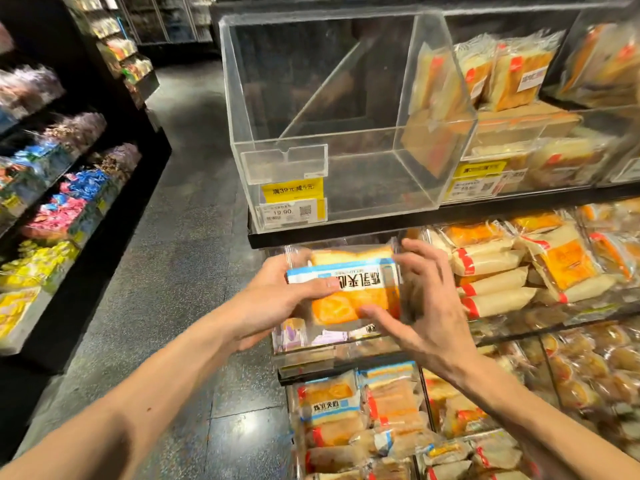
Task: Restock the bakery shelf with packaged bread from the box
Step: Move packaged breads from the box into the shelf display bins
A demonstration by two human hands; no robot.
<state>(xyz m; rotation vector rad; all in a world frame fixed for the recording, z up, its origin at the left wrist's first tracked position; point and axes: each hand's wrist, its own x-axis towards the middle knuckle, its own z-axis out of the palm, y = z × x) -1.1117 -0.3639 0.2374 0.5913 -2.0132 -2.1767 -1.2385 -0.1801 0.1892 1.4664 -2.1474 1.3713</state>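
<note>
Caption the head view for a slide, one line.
Left hand grips packaged bread, right hand touching its end, below an empty clear bin on the bakery shelf.

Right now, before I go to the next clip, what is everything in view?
bread pack: one, orange with blue-white label, held below the top shelf
clear bin: one, see-through, empty, top shelf left
price tags: two, yellow and white, that bin's front
other bread packs: many, orange and cream, bins right and below
sweets: many, mixed colours, shelves at left
left hand: grips the pack's left end
right hand: fingers spread, touching its right end
</note>
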